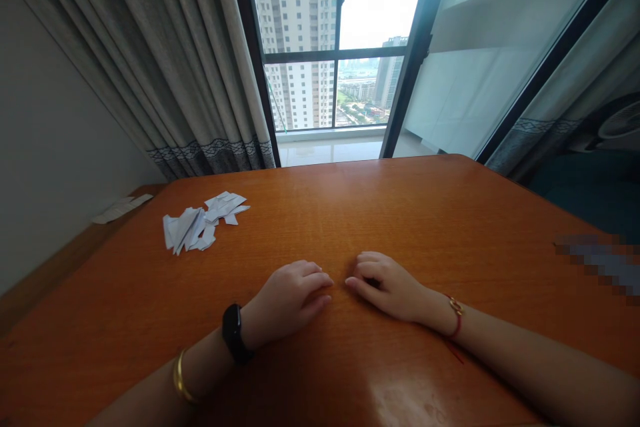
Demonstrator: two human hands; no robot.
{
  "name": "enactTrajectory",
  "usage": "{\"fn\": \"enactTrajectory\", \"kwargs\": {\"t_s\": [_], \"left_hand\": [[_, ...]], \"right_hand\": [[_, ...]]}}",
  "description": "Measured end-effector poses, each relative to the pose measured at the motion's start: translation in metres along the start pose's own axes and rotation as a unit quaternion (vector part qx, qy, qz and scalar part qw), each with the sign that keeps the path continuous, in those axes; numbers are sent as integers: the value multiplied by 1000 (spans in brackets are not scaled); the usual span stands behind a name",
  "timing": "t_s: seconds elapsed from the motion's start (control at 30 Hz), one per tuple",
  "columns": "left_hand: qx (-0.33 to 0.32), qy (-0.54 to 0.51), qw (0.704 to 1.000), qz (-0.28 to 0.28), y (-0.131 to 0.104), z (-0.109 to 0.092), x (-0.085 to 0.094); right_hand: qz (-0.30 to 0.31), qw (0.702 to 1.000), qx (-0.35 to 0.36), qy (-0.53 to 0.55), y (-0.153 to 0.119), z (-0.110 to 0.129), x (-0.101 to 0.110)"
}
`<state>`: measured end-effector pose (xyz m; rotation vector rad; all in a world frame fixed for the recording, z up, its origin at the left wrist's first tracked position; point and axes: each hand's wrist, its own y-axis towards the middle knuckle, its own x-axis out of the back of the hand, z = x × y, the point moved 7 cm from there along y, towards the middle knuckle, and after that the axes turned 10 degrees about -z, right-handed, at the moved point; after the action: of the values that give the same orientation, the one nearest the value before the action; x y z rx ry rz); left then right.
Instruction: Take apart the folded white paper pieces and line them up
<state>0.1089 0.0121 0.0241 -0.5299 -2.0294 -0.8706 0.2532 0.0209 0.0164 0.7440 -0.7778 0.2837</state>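
Observation:
My left hand (293, 300) rests on the brown wooden table (350, 213), holding nothing. Its fingers are loosely bent, with a gap between thumb and forefinger. Just across a narrow space, my right hand (387, 287) lies on the tabletop, also empty. Its fingers curl inward, and a dark hollow shows between them and the thumb. A pile of folded white paper pieces (187, 230) lies beyond my left hand, toward the left, touched by neither hand. On the left wrist is a black band (235, 333).
At the right edge lies a pixelated, blurred object (605, 263). Some pale strips (123, 208) rest on a ledge by the left wall. Grey curtains (200, 67) and a glass door with a dark frame (407, 93) stand behind the table's far edge.

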Motion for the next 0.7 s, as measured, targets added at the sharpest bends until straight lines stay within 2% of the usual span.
{"fn": "enactTrajectory", "kwargs": {"t_s": [0.7], "left_hand": [[12,12,999,30,-1,1,-3]], "right_hand": [[4,1000,-2,-1,0,1,-1]]}}
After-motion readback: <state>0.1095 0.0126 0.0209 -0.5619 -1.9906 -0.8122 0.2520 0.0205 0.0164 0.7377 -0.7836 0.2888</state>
